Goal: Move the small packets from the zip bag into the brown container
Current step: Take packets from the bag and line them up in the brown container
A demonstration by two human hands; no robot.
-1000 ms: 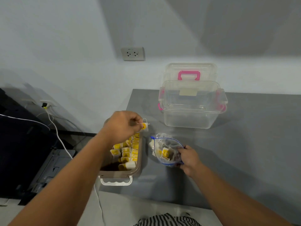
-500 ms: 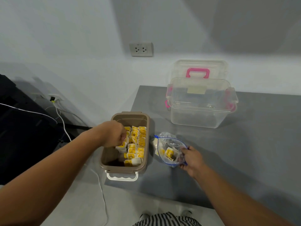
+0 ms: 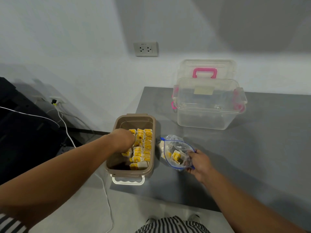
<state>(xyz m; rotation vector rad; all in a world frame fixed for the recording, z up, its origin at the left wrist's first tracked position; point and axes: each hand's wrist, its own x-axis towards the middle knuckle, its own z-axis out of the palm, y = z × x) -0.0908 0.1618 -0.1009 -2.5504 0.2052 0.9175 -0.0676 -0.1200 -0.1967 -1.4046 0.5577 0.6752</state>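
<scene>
The brown container (image 3: 134,116) stands at the grey table's left edge, with rows of yellow-and-white small packets (image 3: 145,145) filling its right side. My left hand (image 3: 122,140) reaches down into the container's left side, fingers curled around a packet at the rows' left edge; the fingertips are hidden under the hand. To the right lies the clear zip bag (image 3: 175,144) with a blue rim, its mouth open and a few packets (image 3: 175,156) still inside. My right hand (image 3: 200,162) pinches the bag's rim at its near right side.
A clear storage box (image 3: 208,113) with pink latches stands at the back of the table (image 3: 252,148), its lid with a pink handle (image 3: 204,72) leaning on the wall behind. A wall outlet (image 3: 146,49) is above. White cables (image 3: 67,132) run across the floor on the left.
My left hand carried a packet from above the container's far end down into its left side and stays there. My right hand keeps hold of the bag. The view shifted slightly.
</scene>
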